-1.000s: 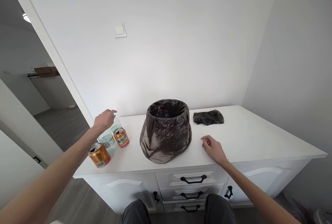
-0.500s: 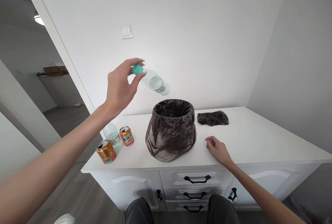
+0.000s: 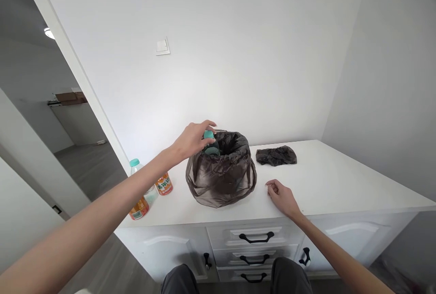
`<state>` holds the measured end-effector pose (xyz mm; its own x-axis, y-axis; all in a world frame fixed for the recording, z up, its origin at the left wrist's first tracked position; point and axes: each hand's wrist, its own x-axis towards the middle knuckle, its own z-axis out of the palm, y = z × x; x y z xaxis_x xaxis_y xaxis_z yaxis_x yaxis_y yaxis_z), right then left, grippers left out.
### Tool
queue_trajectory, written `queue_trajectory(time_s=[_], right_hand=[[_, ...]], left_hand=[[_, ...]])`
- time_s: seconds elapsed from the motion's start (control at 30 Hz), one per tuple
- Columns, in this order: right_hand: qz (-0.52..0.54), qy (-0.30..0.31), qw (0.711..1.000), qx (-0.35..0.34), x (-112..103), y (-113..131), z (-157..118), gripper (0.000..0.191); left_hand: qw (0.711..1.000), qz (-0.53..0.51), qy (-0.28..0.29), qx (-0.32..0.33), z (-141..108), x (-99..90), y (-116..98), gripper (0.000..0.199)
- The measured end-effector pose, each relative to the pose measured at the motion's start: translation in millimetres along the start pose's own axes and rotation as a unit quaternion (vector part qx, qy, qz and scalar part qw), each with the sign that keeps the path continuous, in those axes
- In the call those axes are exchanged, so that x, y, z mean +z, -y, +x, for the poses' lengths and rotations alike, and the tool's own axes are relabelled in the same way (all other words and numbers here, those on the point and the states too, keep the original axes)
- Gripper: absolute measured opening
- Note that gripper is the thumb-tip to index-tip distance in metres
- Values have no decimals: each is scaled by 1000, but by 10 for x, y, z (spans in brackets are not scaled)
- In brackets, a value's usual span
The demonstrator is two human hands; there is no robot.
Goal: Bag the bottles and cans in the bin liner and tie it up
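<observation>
My left hand (image 3: 195,139) grips a clear bottle by its teal cap (image 3: 209,135), at the left side of the opening of a bin lined with a black plastic bag (image 3: 223,180). The bottle's body is inside the opening, its lower part hidden. My right hand (image 3: 282,197) rests on the white countertop (image 3: 327,185), right of the bin, fingers curled with nothing visible in them. Behind it lies a crumpled black bag (image 3: 276,156). Partly behind my left forearm stand another teal-capped bottle (image 3: 135,165) and two orange cans, one nearer (image 3: 139,209) and one farther (image 3: 164,185).
The white wall with a light switch (image 3: 162,47) rises behind the countertop. Below are white drawers with black handles (image 3: 256,237) and cabinet doors. A doorway opens at the left. My knees show at the bottom edge.
My left hand has moved down and right, taking the bottle from the air above the bin into its opening. My right hand stays at the same spot on the countertop.
</observation>
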<state>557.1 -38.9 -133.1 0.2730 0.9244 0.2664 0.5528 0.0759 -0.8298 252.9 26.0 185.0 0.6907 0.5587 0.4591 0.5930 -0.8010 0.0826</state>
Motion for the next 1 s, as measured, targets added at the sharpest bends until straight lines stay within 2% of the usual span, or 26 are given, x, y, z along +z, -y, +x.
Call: queue_trajectory(time_s=[0.17,0.33,0.47,0.57,0.63,0.73,0.77,0.8,0.87,0.97,1.0], right_hand=[[16,-2,1000,6,-6,0,21,26],[21,-3,1000,10,-19,13,30,24],[24,-4,1000,7,-20,11,32,24],[21,-5,1000,5,-10,-2,37,23],[18,-6,1000,5,0,-15,43,23],[13,-8,1000,4,15,-33,50,23],[13,-8,1000,3,19,-36,52,23],[12,-9,1000,2,21,-38,53,24],[11,-10,1000,0,23,-38,53,24],[7,-12,1000,2,20,-31,49,24],[7,-12,1000,3,18,-27,46,24]], left_hand=[[998,-26,45,-30,110,225,181,44],[991,-40,114,-52,140,305,141,51],[993,-31,73,-87,162,333,167,62],[981,-77,56,-167,154,380,334,75],[954,-182,65,-230,98,436,466,84],[870,-361,131,-308,-75,557,603,96],[847,-391,150,-327,-146,602,626,99],[836,-400,160,-339,-215,645,639,100],[851,-364,148,-348,-334,714,648,98],[920,-193,72,-333,-454,723,652,92],[934,-133,41,-328,-489,690,659,89]])
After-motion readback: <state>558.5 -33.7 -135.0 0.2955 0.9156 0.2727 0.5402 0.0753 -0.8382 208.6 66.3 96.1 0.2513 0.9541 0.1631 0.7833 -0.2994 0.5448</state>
